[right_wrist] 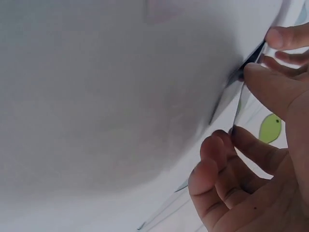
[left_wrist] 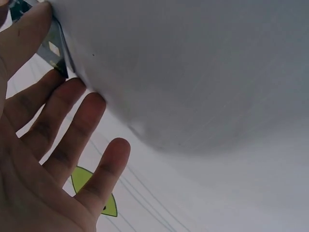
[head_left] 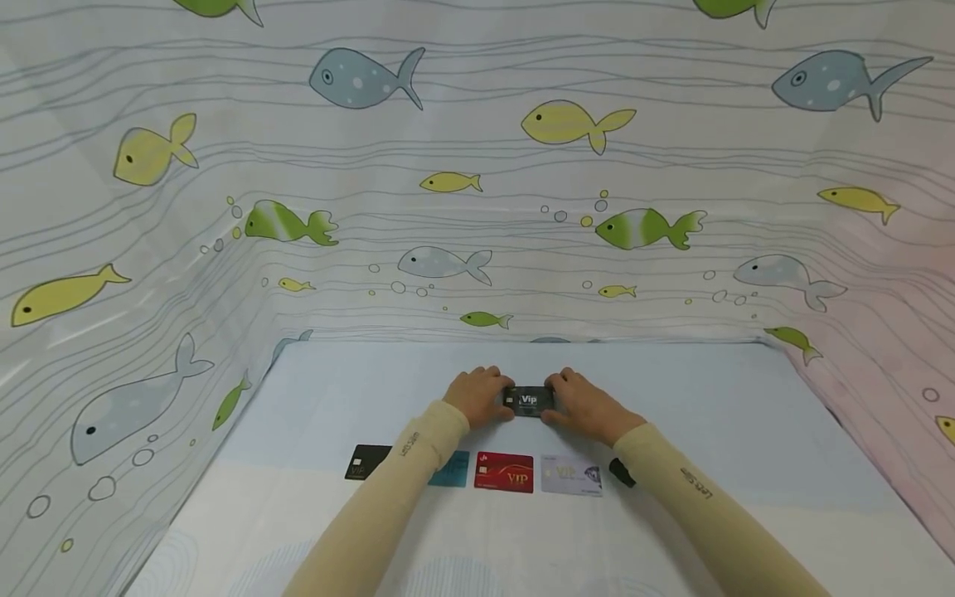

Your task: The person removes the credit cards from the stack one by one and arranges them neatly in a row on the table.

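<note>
Black Vip card (head_left: 529, 401) sits between the two sets of fingers, over the bench (head_left: 671, 381); from here I cannot tell whether it is lifted or lying flat.

Fingers: left hand (head_left: 477, 396) pinches one short end, thumb at the near corner, a fingertip at the far one; its other fingers fan out loosely. Right hand (head_left: 589, 406) holds the opposite end likewise. Gap in each is about the card's short side.

Technique (my judgement): keep both grips light and level, so the card neither bows nor twists; let go with both sets of fingers together, to avoid dragging a corner.

Orientation: long axis runs left to right, from fingers to fingers. Print reads upright for the wearer; chip end beside the left fingers. Red card (head_left: 503, 473) and lilac card (head_left: 570, 474) lie nearer the wearer than the fingers, long sides likewise crosswise.
</note>
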Motion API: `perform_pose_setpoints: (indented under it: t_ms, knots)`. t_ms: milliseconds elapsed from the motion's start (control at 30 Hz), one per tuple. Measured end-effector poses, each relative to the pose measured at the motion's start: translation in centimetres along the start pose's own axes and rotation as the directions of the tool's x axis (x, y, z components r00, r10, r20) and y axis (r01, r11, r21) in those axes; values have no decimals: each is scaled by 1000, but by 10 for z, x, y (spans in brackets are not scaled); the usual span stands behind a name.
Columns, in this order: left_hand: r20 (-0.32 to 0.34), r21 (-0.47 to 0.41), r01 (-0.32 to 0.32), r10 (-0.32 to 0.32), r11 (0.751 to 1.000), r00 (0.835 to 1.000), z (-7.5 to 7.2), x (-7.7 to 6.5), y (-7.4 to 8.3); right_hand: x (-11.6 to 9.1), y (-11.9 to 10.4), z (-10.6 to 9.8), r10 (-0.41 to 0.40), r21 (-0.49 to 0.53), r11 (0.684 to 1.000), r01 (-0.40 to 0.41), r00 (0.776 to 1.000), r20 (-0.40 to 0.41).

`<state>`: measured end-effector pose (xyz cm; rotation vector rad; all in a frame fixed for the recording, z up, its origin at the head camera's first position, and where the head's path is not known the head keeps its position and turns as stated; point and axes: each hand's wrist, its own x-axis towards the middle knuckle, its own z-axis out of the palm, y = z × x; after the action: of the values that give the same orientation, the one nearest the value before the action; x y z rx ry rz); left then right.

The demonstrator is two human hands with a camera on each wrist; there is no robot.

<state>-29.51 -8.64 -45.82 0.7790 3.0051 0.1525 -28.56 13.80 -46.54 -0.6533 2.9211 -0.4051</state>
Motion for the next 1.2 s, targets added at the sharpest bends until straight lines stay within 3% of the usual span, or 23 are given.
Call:
perform_pose_setpoints:
  t_ms: [433, 900, 1200]
  knots:
    - [-36, 10, -29, 29, 1000, 999, 7, -4, -2, -5, -10, -2, -29, -54, 998, 24, 995, -96]
    - [-76, 22, -67, 68, 998, 995, 13, -5, -4, -5, -4, 4, -97, -118, 990, 78, 981, -167]
    - [-92, -7, -90, 89, 996, 992, 9, -16, -6, -10, -1, 0, -174, -120, 981, 151, 963, -206]
